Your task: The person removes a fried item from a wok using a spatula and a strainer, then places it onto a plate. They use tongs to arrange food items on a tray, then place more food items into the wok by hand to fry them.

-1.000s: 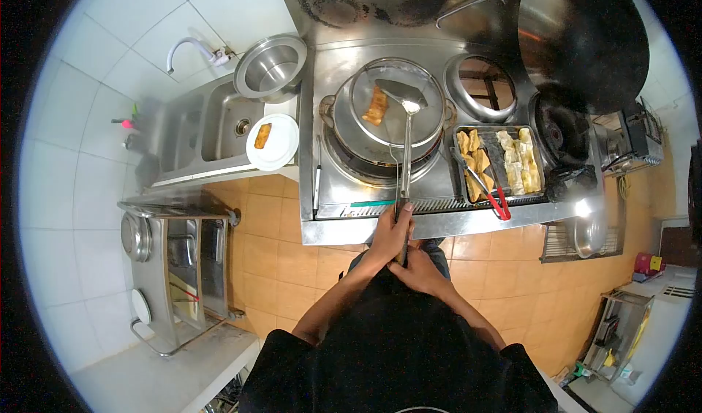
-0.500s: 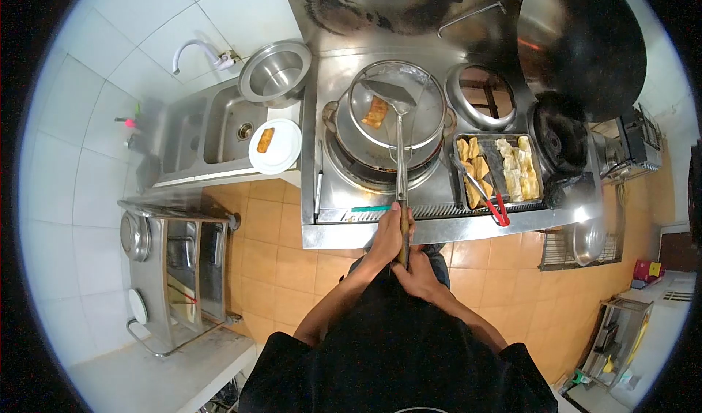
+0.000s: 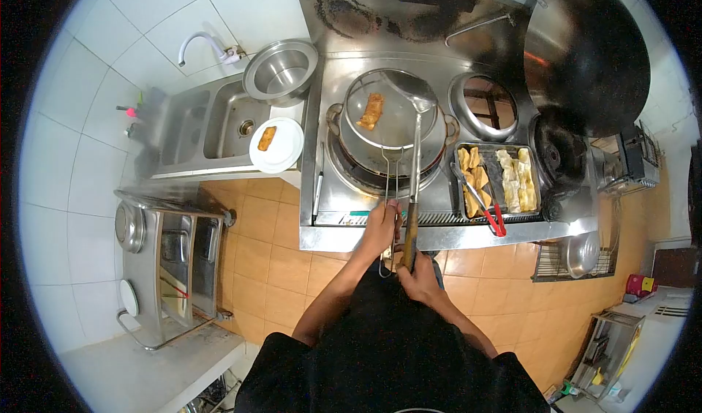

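Spatula [image 3: 416,164] has swung right, so its handle now sits apart, right of the left fingers [image 3: 392,209]. Way out past those fingers, its blade's shifted off the fried piece [image 3: 371,111]. Strainer [image 3: 395,126] handle's loop now pokes out below them too.

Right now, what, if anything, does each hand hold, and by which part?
The left hand holds the strainer by its wire handle; the right hand holds the spatula near the end of its brown handle.

Legible texts, labels, brands, numbers and signs: none. Small red item with a yellow patch [image 3: 640,286], far right: any lettering too small to read. Upright stainless-steel stove back panel [image 3: 365,36], darkly stained: no readable characters.
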Motion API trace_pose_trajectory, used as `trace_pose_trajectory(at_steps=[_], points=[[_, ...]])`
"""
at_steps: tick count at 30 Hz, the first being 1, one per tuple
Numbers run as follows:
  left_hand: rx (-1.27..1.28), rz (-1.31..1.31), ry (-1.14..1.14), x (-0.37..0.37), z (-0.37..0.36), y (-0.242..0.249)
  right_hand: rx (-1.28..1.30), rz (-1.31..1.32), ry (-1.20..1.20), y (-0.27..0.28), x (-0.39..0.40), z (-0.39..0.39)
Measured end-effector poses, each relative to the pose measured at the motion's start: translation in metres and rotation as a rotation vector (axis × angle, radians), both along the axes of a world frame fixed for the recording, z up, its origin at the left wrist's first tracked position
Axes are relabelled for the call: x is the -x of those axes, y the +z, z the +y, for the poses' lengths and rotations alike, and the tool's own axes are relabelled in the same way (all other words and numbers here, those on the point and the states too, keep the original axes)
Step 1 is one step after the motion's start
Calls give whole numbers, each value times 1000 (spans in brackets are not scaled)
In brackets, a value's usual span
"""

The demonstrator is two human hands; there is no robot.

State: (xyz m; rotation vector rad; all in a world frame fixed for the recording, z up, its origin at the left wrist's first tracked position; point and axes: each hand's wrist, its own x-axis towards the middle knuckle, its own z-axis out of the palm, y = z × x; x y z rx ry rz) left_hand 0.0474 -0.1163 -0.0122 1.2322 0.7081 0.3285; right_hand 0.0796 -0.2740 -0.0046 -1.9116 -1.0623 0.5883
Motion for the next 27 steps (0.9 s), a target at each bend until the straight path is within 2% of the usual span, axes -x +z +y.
trace_pose_trajectory(at_steps=[2,4,7,9,10,11,12,13,14,15,16,18,19,21,23,24,25,27], points=[[-20,8,-15,4,6,0,-15,66,-23,4,-7,-3],[-25,1,-59,10,12,0,126,424,-48,8,-22,-10],[-12,78,-81,20,19,8,98,580,-105,22,-50,-27],[28,85,-91,28,27,10,111,607,-116,35,-71,-40],[28,83,-110,33,31,10,82,500,-70,36,-83,-46],[28,82,-129,38,35,10,164,567,-110,49,-96,-59],[28,80,-132,42,39,11,325,460,-135,67,-108,-64],[27,78,-134,46,43,11,267,267,-137,63,-121,-73],[6,97,-145,50,47,11,160,-55,-59,68,-135,-83],[-15,117,-158,54,51,11,333,32,-74,98,-146,-84],[-15,115,-160,57,54,10,307,22,-4,104,-162,-94],[-45,141,-190,63,60,20,534,-208,19,148,-177,-96],[-72,164,-219,65,63,26,530,-207,14,164,-185,-93],[-128,166,-252,69,68,33,720,-445,89,195,-201,-86],[-193,231,-279,72,71,36,824,-656,163,231,-208,-67],[-198,228,-284,73,71,36,779,-857,239,238,-218,-66],[-205,237,-309,74,71,35,777,-857,232,250,-223,-57],[-216,248,-336,77,72,37,914,-979,370,275,-227,-34]])
